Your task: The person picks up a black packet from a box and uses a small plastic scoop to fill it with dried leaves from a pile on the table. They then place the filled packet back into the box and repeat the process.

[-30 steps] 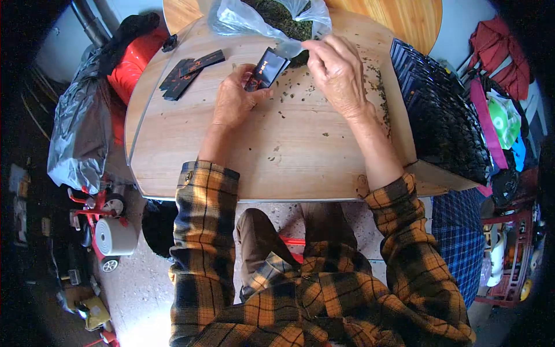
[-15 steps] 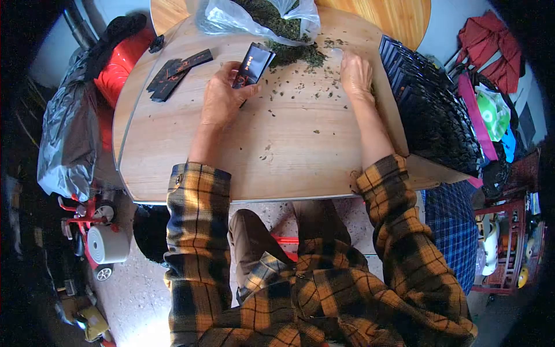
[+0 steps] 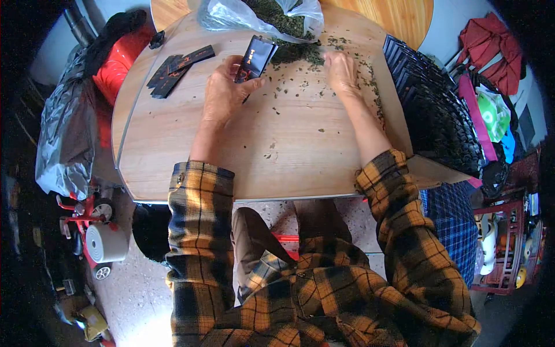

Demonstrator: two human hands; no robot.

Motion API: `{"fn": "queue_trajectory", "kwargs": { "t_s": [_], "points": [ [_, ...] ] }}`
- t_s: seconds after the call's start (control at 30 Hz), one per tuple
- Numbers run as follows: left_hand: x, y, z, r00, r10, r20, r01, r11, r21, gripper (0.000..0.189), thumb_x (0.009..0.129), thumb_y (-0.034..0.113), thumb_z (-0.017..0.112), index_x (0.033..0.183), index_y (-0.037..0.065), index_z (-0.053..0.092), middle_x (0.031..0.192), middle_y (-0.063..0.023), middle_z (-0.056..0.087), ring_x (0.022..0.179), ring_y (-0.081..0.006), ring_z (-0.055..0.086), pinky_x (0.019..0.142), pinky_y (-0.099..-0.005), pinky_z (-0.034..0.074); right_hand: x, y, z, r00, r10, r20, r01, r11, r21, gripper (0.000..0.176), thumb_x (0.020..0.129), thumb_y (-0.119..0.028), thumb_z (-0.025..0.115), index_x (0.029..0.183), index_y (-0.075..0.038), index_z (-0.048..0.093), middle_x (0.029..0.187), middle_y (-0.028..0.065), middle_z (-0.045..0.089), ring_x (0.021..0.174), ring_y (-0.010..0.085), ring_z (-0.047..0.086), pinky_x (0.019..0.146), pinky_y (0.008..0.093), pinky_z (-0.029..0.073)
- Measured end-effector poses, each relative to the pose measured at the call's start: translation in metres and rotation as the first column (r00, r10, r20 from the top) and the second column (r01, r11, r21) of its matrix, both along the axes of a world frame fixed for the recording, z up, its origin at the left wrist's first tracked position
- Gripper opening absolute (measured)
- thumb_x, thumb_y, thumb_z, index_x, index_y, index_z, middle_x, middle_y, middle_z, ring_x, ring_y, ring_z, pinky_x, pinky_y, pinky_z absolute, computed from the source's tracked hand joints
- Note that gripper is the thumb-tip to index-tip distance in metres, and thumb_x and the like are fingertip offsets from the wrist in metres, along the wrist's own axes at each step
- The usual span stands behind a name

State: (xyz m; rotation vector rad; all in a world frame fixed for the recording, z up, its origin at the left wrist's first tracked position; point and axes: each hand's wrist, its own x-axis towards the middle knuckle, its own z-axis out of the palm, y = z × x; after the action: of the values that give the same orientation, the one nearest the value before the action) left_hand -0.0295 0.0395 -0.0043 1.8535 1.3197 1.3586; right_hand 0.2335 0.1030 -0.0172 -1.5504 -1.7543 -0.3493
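My left hand (image 3: 226,89) is closed around a small black packet (image 3: 254,59) with orange lettering, its top edge tilted away from me. Loose dried leaves (image 3: 292,53) are heaped just beyond the packet. At the right edge of that heap my right hand (image 3: 342,70) has its fingers curled together; whatever is in them is too small to make out. Behind the heap lies a clear plastic bag (image 3: 231,16), open and full of more dried leaf. Several flat black packets (image 3: 179,68) overlap on the table left of my left hand.
The wooden table (image 3: 191,139) has leaf crumbs scattered over it. Along its right side a cardboard box (image 3: 399,124) holds many black packets (image 3: 442,110) in rows. A red container (image 3: 120,72) and a grey plastic bag (image 3: 66,139) stand off the left edge.
My right hand has moved left and slightly inward, to the edge of the leaf heap. My left hand keeps the packet, raised a little and shifted slightly away from me.
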Motion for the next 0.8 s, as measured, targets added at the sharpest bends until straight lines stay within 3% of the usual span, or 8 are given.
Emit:
{"fn": "queue_trajectory", "kwargs": {
  "t_s": [0.13,0.23,0.3,0.4,0.5,0.63,0.73,0.8],
  "points": [
    [-0.001,0.003,-0.003,1.0,-0.003,0.017,0.002,1.0,0.011,0.05,0.065,0.018,0.082,0.107,0.0,0.061,0.086,-0.0097,0.066,0.074,-0.0161,0.062,0.069,-0.0296,0.05,0.001,0.008,-0.009,0.978,0.134,-0.161,-0.124,0.99,0.073,0.017,0.079,-0.007,0.054,0.084,-0.005,0.07,0.084,0.0223,0.064,0.078,0.0386,0.063,0.068,0.0423,0.052],
    [-0.001,0.002,-0.003,1.0,0.02,-0.01,-0.019,0.998,0.061,0.05,0.065,0.017,0.081,0.106,-0.001,0.061,0.085,-0.0096,0.067,0.074,-0.016,0.062,0.069,-0.0294,0.05,0.006,0.016,-0.014,0.922,0.279,-0.267,-0.254,0.959,0.123,0.017,0.08,-0.011,0.057,0.087,-0.003,0.069,0.075,0.0172,0.067,0.068,0.0302,0.065,0.062,0.0354,0.052],
    [-0.001,-0.002,0.001,0.999,0.021,-0.036,-0.02,0.999,0.032,0.049,0.067,0.017,0.081,0.107,-0.001,0.06,0.086,-0.0092,0.066,0.077,-0.0157,0.061,0.071,-0.0292,0.049,0.005,0.017,-0.015,0.67,0.239,-0.703,-0.385,0.922,-0.052,0.018,0.08,-0.012,0.058,0.09,-0.002,0.069,0.069,0.0113,0.067,0.059,0.0188,0.064,0.059,0.029,0.05],
    [-0.001,-0.001,0.001,0.998,0.034,-0.045,-0.034,0.999,0.011,0.05,0.066,0.017,0.081,0.107,-0.001,0.06,0.085,-0.0093,0.066,0.078,-0.0161,0.061,0.072,-0.0296,0.049,0.007,0.014,-0.012,0.564,0.22,-0.796,-0.414,0.909,-0.042,0.018,0.081,-0.013,0.058,0.088,0.0,0.069,0.066,0.0077,0.067,0.055,0.0104,0.06,0.056,0.025,0.048],
    [-0.003,0.001,-0.001,0.998,0.053,-0.043,-0.051,0.998,0.034,0.05,0.064,0.018,0.081,0.106,-0.001,0.061,0.084,-0.0097,0.066,0.076,-0.017,0.061,0.072,-0.0305,0.049,0.01,0.012,-0.003,0.633,0.211,-0.745,-0.367,0.929,-0.048,0.018,0.081,-0.011,0.057,0.088,0.0,0.069,0.066,0.008,0.066,0.057,0.011,0.06,0.056,0.0244,0.047],
    [-0.003,0.001,-0.002,0.998,0.045,-0.038,-0.044,0.999,0.028,0.051,0.064,0.017,0.081,0.106,-0.001,0.061,0.085,-0.0099,0.066,0.075,-0.0172,0.06,0.07,-0.0307,0.048,0.009,0.002,0.013,0.627,0.287,-0.725,-0.381,0.924,0.036,0.017,0.081,-0.011,0.058,0.088,0.0,0.069,0.064,0.0057,0.065,0.059,0.0094,0.059,0.056,0.0229,0.046],
    [-0.001,-0.003,0.002,0.996,0.064,-0.061,-0.065,0.998,-0.016,0.051,0.063,0.016,0.082,0.107,0.0,0.061,0.087,-0.0107,0.066,0.077,-0.0179,0.061,0.072,-0.0308,0.049,0.0,-0.015,0.038,0.548,0.295,-0.782,-0.403,0.913,0.062,0.016,0.081,-0.009,0.058,0.087,0.0,0.069,0.064,0.0035,0.062,0.058,0.0086,0.056,0.055,0.0213,0.044],
    [-0.001,-0.002,0.001,0.997,0.053,-0.056,-0.053,0.999,0.006,0.052,0.063,0.016,0.082,0.108,0.0,0.06,0.088,-0.0111,0.067,0.078,-0.0184,0.062,0.073,-0.0311,0.049,-0.004,-0.024,0.05,0.432,0.36,-0.827,-0.477,0.869,0.128,0.015,0.082,-0.009,0.057,0.086,0.0,0.068,0.065,0.0018,0.06,0.056,0.0072,0.053,0.052,0.0203,0.042]
  ]
}}
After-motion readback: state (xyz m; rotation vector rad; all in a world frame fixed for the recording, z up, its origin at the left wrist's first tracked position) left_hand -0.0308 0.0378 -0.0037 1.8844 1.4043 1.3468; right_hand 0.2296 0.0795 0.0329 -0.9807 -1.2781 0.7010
